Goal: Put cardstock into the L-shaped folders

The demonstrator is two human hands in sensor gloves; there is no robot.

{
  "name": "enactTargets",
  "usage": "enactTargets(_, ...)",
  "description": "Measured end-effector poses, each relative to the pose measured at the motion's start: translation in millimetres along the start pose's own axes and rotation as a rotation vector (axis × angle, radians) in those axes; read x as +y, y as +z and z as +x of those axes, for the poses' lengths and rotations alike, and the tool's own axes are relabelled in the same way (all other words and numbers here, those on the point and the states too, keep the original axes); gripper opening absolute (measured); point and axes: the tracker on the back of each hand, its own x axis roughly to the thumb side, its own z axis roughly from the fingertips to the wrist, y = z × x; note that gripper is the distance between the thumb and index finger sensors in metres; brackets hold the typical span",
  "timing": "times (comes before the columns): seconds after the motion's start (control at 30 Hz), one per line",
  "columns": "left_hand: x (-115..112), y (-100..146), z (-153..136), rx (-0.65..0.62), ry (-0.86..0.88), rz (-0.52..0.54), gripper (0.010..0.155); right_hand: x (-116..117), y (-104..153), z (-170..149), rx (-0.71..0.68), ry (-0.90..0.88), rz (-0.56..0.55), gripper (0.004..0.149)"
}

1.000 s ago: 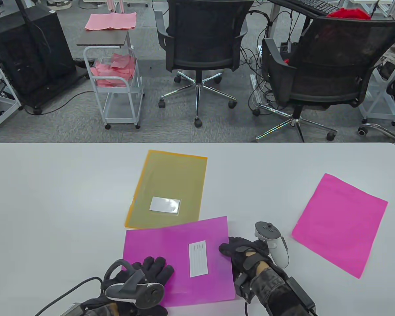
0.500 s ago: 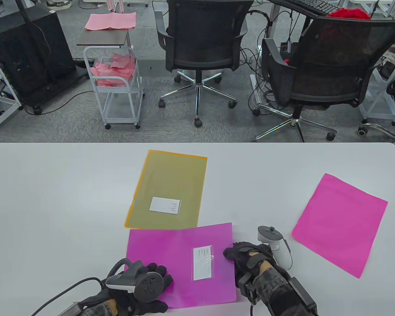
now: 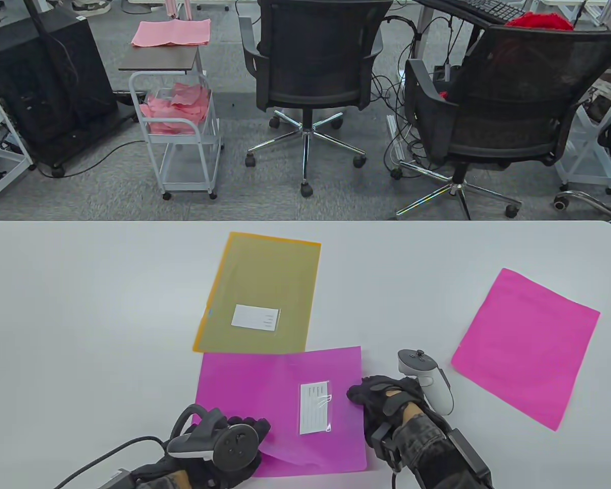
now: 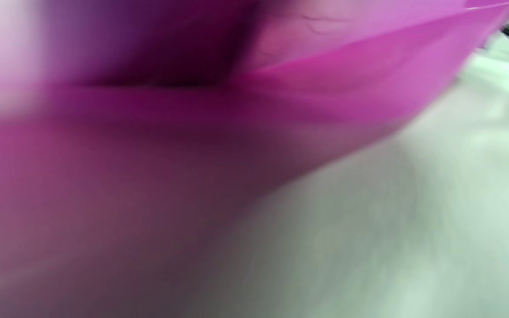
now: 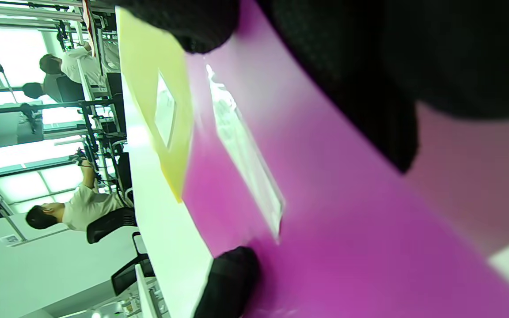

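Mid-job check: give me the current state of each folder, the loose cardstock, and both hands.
Magenta folder: flat near the table's front edge, its near-left corner lifted.
Yellow folder: flat, closed, untouched, its near edge meeting the magenta folder.
Pink cardstock: lying loose on the table at right, not inserted.
Left hand: at the lifted corner; grip hidden.
Right hand: fingers on the magenta folder's right edge.

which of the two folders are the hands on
The pink folder, nearest the table's front edge; both hands touch it. The yellow folder behind it lies untouched.
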Motion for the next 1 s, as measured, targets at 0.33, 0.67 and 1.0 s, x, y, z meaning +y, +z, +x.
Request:
enactTargets(0.33,1.1,0.4,-1.7,0.041,0.052,-0.041,0.072,-1.2,-0.4,-2.3,0.023,-0.016,-0.020,0.048)
enactTargets(0.67,-1.1,0.7,-12.0,0.148,0.105,0.008,0.062,-1.2,-0.9,-5.8,0.047,-0.005,-0.010,0.048)
enactTargets(1.0,-0.3,0.4,-21.1,0.119,0.174,0.050,0.046,-22.7,22.1,13.3,0.013,0.175,-0.206,0.070)
